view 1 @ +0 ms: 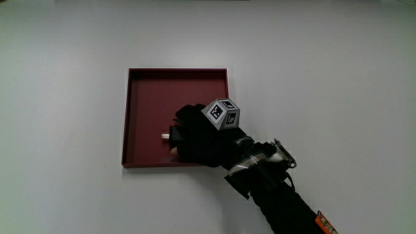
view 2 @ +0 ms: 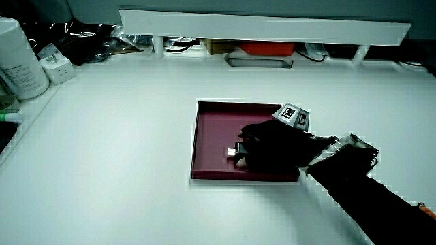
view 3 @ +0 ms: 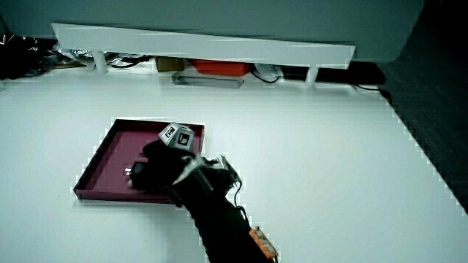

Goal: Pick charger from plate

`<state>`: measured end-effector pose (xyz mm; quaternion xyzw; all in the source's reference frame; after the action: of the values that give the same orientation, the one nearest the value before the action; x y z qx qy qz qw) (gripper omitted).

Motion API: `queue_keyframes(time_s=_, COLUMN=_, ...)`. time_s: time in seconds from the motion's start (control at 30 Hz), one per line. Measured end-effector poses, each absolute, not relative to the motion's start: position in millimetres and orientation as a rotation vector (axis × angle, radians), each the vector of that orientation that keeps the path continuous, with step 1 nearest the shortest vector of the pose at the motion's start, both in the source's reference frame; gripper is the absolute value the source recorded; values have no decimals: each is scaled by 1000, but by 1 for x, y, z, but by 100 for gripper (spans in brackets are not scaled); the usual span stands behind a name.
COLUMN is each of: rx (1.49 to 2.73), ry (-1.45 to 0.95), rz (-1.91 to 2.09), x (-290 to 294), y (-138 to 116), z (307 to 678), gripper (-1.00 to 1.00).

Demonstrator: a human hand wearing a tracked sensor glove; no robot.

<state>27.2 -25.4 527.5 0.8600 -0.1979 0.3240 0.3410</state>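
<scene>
Main view: hand low over red plate, grip clamped on charger, w/ plug end poking out; we judge lift-off next.

I am seeing a wide white table lying under everything. A low white partition is standing at its edge away from me. Under this partition a red box is showing. A white cylindrical container is standing near a small white adapter.

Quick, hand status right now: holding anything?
Hand: closed on the charger, low over the plate.
</scene>
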Motion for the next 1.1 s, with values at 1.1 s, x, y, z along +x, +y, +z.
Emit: queue_keyframes(time_s=1.1, rx=2295, ry=-615, rz=903, x=51, y=-35, z=487, gripper=100)
